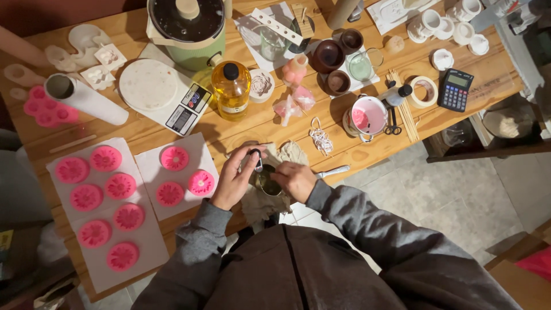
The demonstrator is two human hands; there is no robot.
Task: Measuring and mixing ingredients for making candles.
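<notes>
1. The person leans over the near edge of the wooden table, both grey sleeves drawn in toward a small metal cup that sits on a crumpled beige cloth right at that edge.
2. The left hand is just to the left of the cup. Its thumb and forefinger are pinched shut on a small dark dropper, held a little above and left of the cup; the other fingers lie loosely curled.
3. The right hand is on the cup's right side, fingers bent down over its rim and closed around it. Whether the palm touches the cloth I cannot tell.
4. A metal-handled tool lies on the table just right of the cup, beyond the right hand.
5. Left of the cup, two white sheets carry pink flower-shaped moulds: four on the sheet nearer the cup, seven on the farther one.
6. Behind the cup, farther up the table, stands a bottle of yellow oil with a black cap, and beside it a white kitchen scale.
7. Behind and to the right of the cup are a coil of white string, a white mug with pink inside, small scissors and a black calculator.
8. A pale green pot with a dark lid stands at the far edge, well apart from the cup.
</notes>
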